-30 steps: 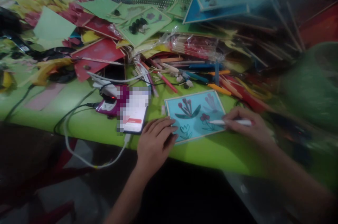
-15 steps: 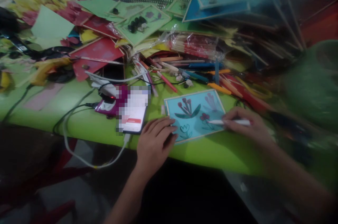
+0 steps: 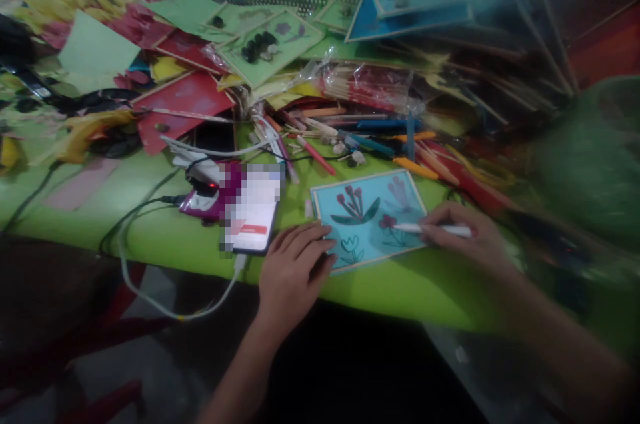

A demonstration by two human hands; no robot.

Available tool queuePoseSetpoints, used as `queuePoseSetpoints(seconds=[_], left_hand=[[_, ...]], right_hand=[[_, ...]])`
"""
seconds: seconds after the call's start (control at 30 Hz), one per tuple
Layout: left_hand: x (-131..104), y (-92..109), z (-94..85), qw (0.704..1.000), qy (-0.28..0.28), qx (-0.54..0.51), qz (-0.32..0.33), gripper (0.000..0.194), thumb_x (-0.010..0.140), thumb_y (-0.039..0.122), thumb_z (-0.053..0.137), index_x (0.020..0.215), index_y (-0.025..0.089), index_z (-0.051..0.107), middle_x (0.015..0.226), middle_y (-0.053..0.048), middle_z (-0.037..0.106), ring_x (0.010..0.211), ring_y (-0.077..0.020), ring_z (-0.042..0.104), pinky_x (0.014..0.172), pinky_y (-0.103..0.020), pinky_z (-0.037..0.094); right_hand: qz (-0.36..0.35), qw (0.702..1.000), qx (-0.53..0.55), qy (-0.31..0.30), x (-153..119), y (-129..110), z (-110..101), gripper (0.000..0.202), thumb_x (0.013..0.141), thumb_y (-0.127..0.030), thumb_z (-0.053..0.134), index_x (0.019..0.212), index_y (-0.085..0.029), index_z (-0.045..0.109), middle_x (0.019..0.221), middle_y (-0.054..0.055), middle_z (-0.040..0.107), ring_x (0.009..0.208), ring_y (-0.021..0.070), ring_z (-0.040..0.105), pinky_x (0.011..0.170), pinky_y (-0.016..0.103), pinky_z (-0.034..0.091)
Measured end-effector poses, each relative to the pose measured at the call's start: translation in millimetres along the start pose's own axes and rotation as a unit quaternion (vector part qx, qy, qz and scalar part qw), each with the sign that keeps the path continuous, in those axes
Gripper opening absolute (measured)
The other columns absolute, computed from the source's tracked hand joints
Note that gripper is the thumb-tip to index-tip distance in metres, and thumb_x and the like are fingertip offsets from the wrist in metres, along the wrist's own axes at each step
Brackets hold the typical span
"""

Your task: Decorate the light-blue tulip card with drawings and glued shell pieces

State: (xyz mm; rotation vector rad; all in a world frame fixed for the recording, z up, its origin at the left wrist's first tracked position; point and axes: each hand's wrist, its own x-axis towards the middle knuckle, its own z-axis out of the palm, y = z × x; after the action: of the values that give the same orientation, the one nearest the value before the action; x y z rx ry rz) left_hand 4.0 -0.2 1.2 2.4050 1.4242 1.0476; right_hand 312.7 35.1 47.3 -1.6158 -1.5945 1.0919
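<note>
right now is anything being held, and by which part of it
The right hand holds a white pen around the middle of its barrel. The left hand rests at the left edge of the card, with no grip visible.

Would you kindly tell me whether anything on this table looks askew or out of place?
Yes: beside the left hand, the phone has a white cable hanging off the table's front edge, where it might snag; farther back, a red framed card lies askew.

Phone [image 3: 257, 214] left of the card [image 3: 371, 232]
</note>
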Motion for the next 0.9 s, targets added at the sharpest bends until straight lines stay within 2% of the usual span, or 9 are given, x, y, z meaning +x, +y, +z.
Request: queuePoseSetpoints(seconds=[0.3,0.6,0.9], left_hand=[[-1.4,-0.2,-0.4,1.0,-0.008,0.0,-0.004,0.012,0.096,0.02,0.068,0.106,0.025,0.07,0.121,-0.003,0.078,0.118,-0.0243,0.072,0.102,-0.045,0.052],[-1.6,-1.7,0.7,1.0,-0.009,-0.002,-0.002,0.012,0.096,0.02,0.068,0.107,0.024,0.069,0.121,-0.002,0.078,0.119,-0.0228,0.071,0.103,-0.044,0.052],[-0.4,0.1,-0.6,1.0,-0.006,0.0,-0.003,0.013,0.095,0.019,0.068,0.106,0.025,0.07,0.12,-0.002,0.079,0.117,-0.024,0.072,0.101,-0.045,0.054]], right_hand=[[0.019,1.0,0.012,0.019,-2.7,-7.4,2.0,0.021,0.077,-0.039,0.079,0.072,-0.02,0.072,0.066,-0.002,0.064,0.059,0.0134,0.05,0.056,0.028,0.031],[0.003,1.0,0.008,0.008,-1.6,-1.1,-2.4,0.022,0.078,-0.041,0.079,0.071,-0.022,0.072,0.066,-0.002,0.064,0.059,0.0137,0.05,0.056,0.028,0.031],[0.017,1.0,-0.002,0.01,-0.4,3.1,-4.1,0.026,0.076,-0.048,0.078,0.068,-0.025,0.07,0.072,0.001,0.068,0.06,0.0159,0.052,0.057,0.029,0.037]])
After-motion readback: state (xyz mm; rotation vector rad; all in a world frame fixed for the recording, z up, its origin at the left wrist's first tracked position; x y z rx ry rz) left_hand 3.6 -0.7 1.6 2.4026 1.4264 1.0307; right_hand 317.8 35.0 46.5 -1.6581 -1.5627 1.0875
